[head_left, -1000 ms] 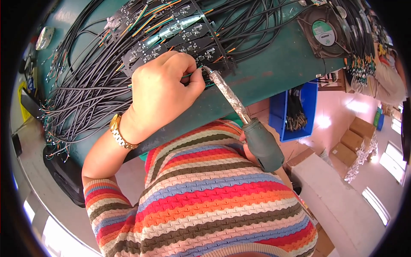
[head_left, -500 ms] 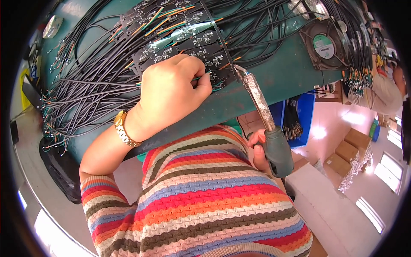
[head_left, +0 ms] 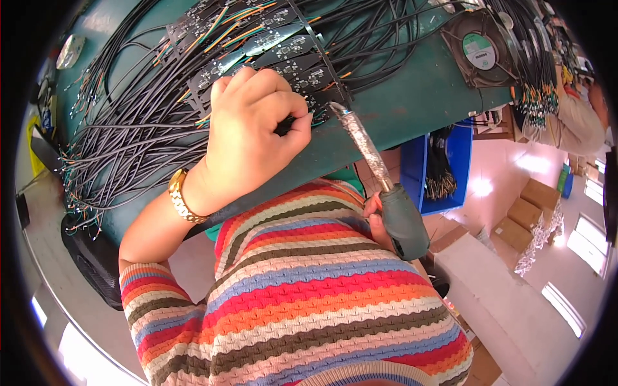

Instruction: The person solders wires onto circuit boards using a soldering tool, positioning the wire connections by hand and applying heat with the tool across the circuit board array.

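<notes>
We've got our left hand (head_left: pixel 248 138) curled tight, fingers pinching a thin black wire (head_left: pixel 283 125) just past the knuckles — light, floppy, grab near the end. Right hand (head_left: pixel 376 222) mostly hidden, wrapped round the soldering iron (head_left: pixel 380 183) handle; stiff, the tip likely hot.

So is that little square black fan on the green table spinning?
Cannot tell. The square black fan lies flat on the green table; one frame cannot show spinning.
</notes>
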The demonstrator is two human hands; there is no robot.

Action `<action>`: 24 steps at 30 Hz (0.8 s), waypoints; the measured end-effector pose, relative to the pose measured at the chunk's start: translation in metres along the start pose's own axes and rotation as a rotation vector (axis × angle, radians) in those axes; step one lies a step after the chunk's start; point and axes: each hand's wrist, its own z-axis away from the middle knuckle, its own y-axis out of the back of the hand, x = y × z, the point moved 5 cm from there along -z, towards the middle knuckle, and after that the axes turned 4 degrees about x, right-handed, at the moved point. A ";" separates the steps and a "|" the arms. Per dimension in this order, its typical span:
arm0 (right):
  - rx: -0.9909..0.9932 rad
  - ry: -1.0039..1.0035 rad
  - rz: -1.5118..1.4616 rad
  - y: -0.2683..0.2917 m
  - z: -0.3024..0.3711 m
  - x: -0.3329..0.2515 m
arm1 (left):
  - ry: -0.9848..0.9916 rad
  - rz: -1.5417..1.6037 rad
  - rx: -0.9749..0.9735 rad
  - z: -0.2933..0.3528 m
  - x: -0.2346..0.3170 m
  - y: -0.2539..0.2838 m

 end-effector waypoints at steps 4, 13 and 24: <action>-0.039 0.114 -0.006 -0.001 -0.005 -0.006 | 0.029 0.011 -0.030 0.000 -0.002 -0.006; -0.180 -0.099 0.164 -0.003 -0.015 -0.006 | 0.102 -0.062 -0.129 -0.006 -0.003 -0.010; -0.048 -0.139 0.232 -0.016 -0.026 0.002 | 0.096 -0.070 -0.136 -0.009 -0.005 -0.010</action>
